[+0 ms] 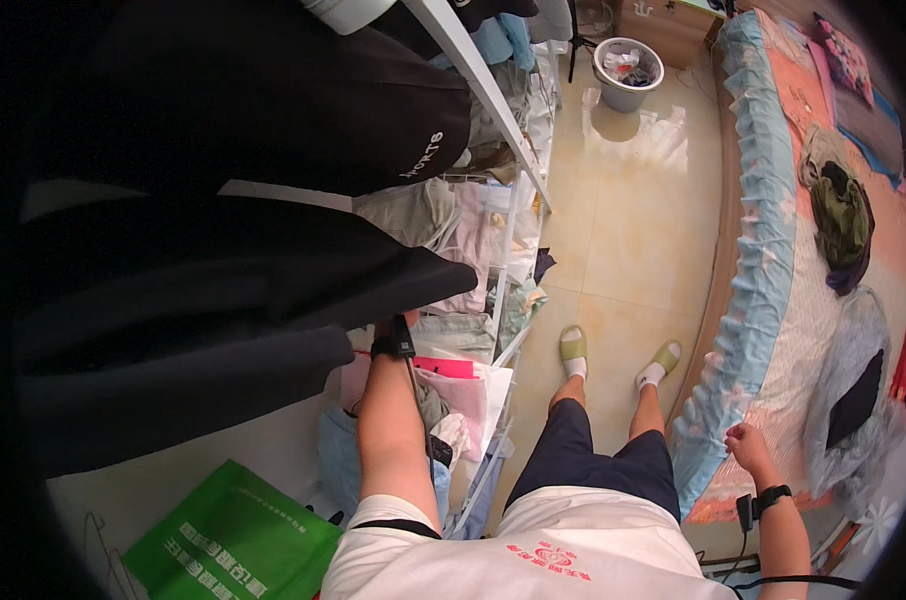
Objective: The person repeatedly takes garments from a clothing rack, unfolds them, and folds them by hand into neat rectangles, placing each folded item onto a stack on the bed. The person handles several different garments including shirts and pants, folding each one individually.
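Note:
My left arm reaches into the shelves, among dark hanging garments. Most of my left hand is hidden behind the black cloth, so its fingers do not show. Around it lie folded clothes on a white rack, with a bright pink flat item just below the wrist. Off to the right, my right hand hangs beside the blue ruffled edge of the bedspread. Its fingers are curled in, and nothing shows in them.
A green bag lies at the lower left. On the bed are an olive garment and a clear plastic bag with something black inside. A bin stands on the tiled floor at the far end.

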A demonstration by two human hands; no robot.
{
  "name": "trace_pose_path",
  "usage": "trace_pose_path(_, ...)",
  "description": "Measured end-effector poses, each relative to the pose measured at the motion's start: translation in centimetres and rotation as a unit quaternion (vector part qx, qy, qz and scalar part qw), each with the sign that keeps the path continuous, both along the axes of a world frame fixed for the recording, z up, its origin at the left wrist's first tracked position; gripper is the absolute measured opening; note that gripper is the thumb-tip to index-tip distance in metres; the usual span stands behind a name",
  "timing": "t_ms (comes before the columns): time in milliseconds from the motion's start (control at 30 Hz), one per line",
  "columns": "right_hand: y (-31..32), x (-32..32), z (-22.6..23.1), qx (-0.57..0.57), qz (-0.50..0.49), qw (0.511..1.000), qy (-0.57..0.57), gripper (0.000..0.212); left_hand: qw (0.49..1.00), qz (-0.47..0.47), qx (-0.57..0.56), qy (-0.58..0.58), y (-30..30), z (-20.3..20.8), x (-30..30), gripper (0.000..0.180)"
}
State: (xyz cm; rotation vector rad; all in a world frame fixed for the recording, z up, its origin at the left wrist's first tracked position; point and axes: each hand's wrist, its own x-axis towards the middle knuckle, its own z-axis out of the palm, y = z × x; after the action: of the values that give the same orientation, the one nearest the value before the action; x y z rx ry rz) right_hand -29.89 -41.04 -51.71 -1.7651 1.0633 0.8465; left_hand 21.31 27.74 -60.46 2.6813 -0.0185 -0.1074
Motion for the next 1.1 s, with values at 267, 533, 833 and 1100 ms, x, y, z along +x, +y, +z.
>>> trace_pose_path(267, -0.4, -1.4, -0.8, -0.009, -0.018, 1.000, 0.013, 0.013, 0.993, -0.073, 0.076, -0.057, -1.0, -1.2, -0.3, 0.040)
trace_pose_path(533, -0.5, -2.1, -1.4, 0.000, -0.019, 1.000, 0.001, 0.013, 0.972, -0.149, 0.129, -0.128, -0.8, -1.6, -0.1, 0.040)
trace_pose_path(833, 0.2, -1.9, -1.6, 0.017, -0.024, 1.000, 0.009, 0.013, 0.987, -0.124, 0.100, 0.000, -5.1, 0.2, -2.4, 0.042)
trace_pose_path(1100, -0.6, -3.6, -2.2, 0.018, -0.045, 0.999, 0.010, 0.014, 0.995, -0.079, 0.051, -0.011, -8.0, -2.6, 0.6, 0.040)
